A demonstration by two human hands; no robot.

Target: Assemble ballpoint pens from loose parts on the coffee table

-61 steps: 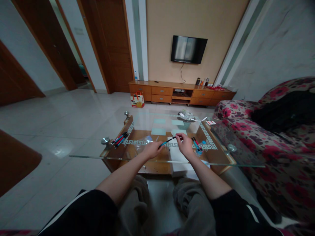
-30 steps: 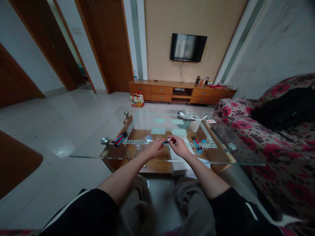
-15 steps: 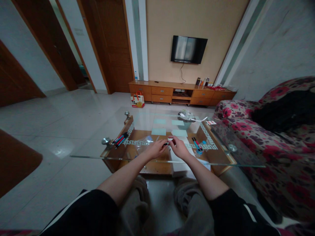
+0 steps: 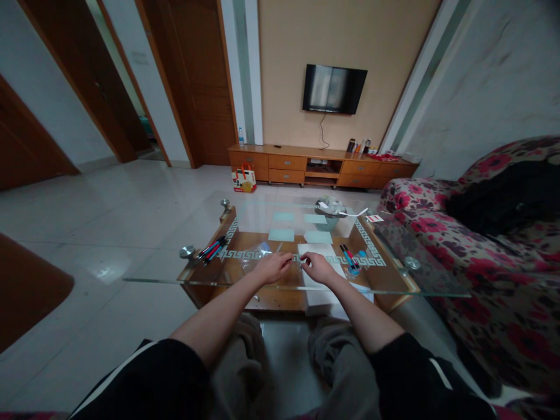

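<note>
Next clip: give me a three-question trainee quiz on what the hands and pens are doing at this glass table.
1. True or false: the left hand and right hand are close together over the glass table.
2. Which side of the table holds the larger pen bundle: A left, B right?
3. What white thing lies under the right hand?

Key: 1 true; 2 A; 3 a white sheet. Whether either grip encloses a pen is unclear.

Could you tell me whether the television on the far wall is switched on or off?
Cannot tell for sure. The television shows pale vertical patches on a dark screen, which could be a dim picture or only room reflections.
</note>
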